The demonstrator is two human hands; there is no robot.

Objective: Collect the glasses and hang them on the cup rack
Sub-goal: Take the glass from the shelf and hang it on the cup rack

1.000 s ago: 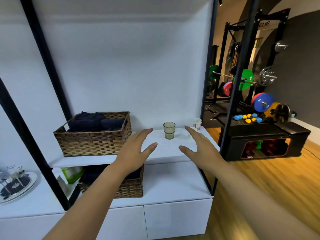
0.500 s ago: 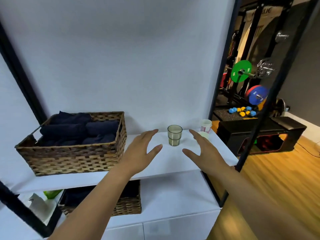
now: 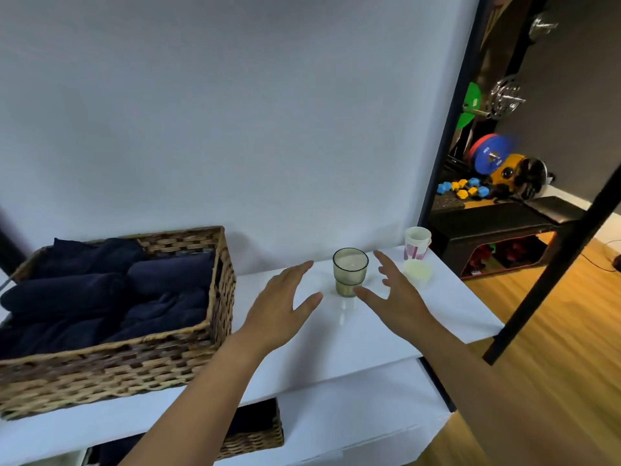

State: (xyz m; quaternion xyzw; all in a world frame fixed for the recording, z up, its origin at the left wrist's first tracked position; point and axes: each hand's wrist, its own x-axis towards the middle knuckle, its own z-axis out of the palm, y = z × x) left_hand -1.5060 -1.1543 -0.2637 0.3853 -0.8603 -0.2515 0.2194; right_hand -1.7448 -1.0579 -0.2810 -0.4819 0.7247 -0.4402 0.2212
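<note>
1. Leftmost, well to the left of the glass [image 3: 350, 271]: wicker basket [image 3: 134, 348] packed with dark blue rolled towels [image 3: 100, 290], standing on the white shelf [image 3: 336, 348].
2. Just left of the glass: left hand [image 3: 280, 306], fingers straight and spread, holding nothing, not touching the glass.
3. Centre of the shelf: smoky green glass, upright, standing between both hands.
4. Just right of the glass: right hand [image 3: 396, 297], fingers spread and relaxed, thumb tip close beside the glass base; contact cannot be told.
5. Further right of the glass: pale round lid [image 3: 417, 270] lying flat, white paper cup [image 3: 416, 243] upright behind it near the shelf's back corner.
</note>
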